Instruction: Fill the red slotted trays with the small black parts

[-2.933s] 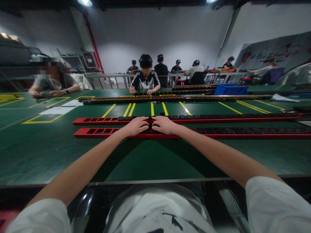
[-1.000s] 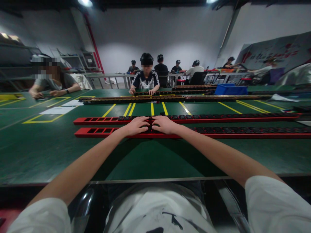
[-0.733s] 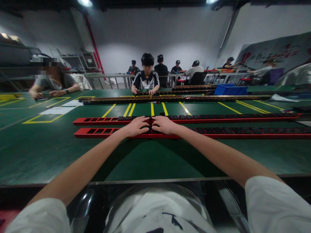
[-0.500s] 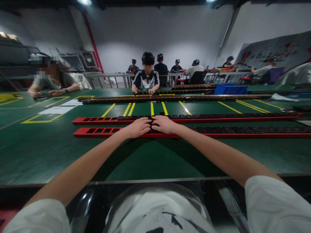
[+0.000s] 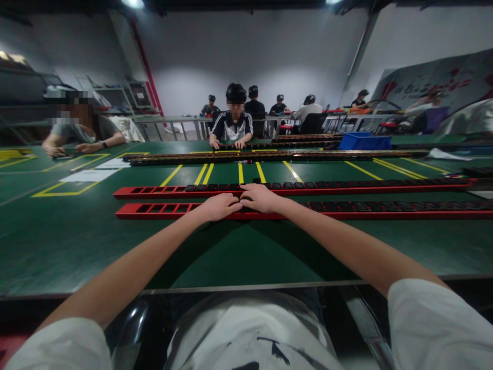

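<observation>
Two long red rails lie across the green table, the near one (image 5: 127, 211) and the far one (image 5: 125, 192). Black square pieces (image 5: 362, 206) fill much of both; several slots at their left ends are bare. My left hand (image 5: 220, 206) rests over the near rail, its fingers bent together near a black piece. Touching or nearly touching it, my right hand (image 5: 260, 199) lies over the same rail, with fingers bent and thumb low. What the fingertips of either hand hold, if anything, is hidden.
Beyond the rails, long dark strips (image 5: 215, 158) lie across the table, with a blue bin (image 5: 364, 141) at the back right. White papers (image 5: 88, 175) are at the left. One person (image 5: 232, 125) sits opposite, another (image 5: 87, 133) at the left.
My left hand has shifted slightly down, and its fingers have drawn closer together near the right thumb. My right hand has barely moved.
</observation>
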Motion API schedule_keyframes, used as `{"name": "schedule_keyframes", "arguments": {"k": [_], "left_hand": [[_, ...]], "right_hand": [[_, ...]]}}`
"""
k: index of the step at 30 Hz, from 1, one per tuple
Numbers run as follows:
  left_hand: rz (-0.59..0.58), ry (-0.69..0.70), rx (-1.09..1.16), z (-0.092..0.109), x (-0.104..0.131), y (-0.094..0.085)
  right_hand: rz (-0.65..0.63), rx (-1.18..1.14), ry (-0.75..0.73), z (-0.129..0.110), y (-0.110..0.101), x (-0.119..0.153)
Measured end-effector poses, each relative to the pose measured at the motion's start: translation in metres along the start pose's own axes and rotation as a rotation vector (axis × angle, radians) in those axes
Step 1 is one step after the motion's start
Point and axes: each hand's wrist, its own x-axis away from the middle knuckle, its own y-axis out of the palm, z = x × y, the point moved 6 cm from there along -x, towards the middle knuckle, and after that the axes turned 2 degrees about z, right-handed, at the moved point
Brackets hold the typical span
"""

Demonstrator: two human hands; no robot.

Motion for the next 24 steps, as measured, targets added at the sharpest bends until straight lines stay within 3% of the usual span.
{"name": "schedule_keyframes", "arguments": {"k": [24], "left_hand": [[0.004,-0.035,0.009,-0.0004,-0.0009,-0.001]], "right_hand": [[-0.007,-0.011,0.006,-0.0014,-0.002,0.0007]]}}
